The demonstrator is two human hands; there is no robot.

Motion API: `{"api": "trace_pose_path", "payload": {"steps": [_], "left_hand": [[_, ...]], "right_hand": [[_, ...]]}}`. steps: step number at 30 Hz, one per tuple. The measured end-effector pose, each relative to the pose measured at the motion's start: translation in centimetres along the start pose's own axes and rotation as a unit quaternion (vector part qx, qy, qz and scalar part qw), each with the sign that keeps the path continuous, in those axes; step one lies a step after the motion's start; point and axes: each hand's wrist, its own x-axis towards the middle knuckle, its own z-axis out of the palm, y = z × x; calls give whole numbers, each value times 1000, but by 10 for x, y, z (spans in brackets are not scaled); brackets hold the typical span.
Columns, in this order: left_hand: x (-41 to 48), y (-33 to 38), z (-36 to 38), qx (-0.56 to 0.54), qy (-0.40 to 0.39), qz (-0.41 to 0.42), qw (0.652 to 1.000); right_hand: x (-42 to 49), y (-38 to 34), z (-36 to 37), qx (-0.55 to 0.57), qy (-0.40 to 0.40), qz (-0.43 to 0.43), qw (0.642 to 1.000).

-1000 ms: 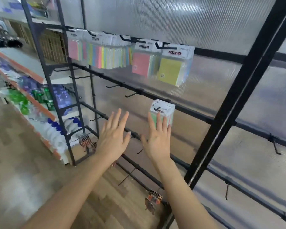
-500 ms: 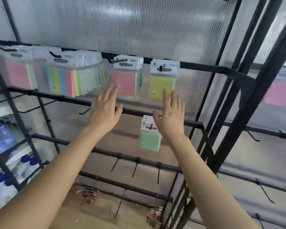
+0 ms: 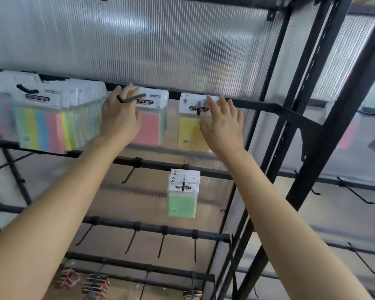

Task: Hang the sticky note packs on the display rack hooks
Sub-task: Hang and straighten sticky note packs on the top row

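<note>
Change since half a second ago: both hands have gone up from the level of the green pack to the top rail, and the camera has tilted up with them, so the green pack now hangs below the hands.
Row of mixed-colour packs (image 3: 41, 120): it hangs at the far left of the top rail (image 3: 253, 103), with many packs pressed close together.
Left hand (image 3: 120, 120): it is raised to the pink pack (image 3: 149, 126), fingers together at the white header card, where the hook (image 3: 131, 98) crosses in front. Blur hides whether the fingers pinch the card, so I cannot tell.
Green pack (image 3: 182, 201): it hangs alone on a hook of the second rail, and no hand touches it.
Yellow pack (image 3: 189, 133): it hangs on the top rail, just beside the pink one.
Right hand (image 3: 224, 126): it is flat, with fingers straight and spread, in front of the right edge of the yellow pack. It holds nothing.
Rack post (image 3: 275, 118): a black upright, to the right of both hands.
Handling: I judge the packs to be light. The paper block is fairly stiff, the clear wrap is probably slippery, and the thin header card may tear at its hole. It is best to hold the card by its sides near the hole and slide it straight along the hook.
</note>
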Motion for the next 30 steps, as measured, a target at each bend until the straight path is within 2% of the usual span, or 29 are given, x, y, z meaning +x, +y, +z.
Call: {"api": "trace_pose_path", "payload": {"steps": [3,7,9,13,18,30], "left_hand": [[10,-5,1,-24,28,24,999],[15,-7,-1,-40,76,35,996],[19,-9,-4,-40,95,32,994],[32,-12,-9,-22,48,6,999],[36,-14,-9,-36,-2,22,999],[11,-14,-45,-38,26,49,998]], "right_hand": [[11,2,2,-12,27,-9,1000],[19,0,2,-9,117,-29,993],[23,-2,-1,-5,127,-27,992],[36,-4,-8,36,64,-20,997],[42,-6,-16,-9,-15,12,1000],[14,-20,-38,28,-16,21,999]]}}
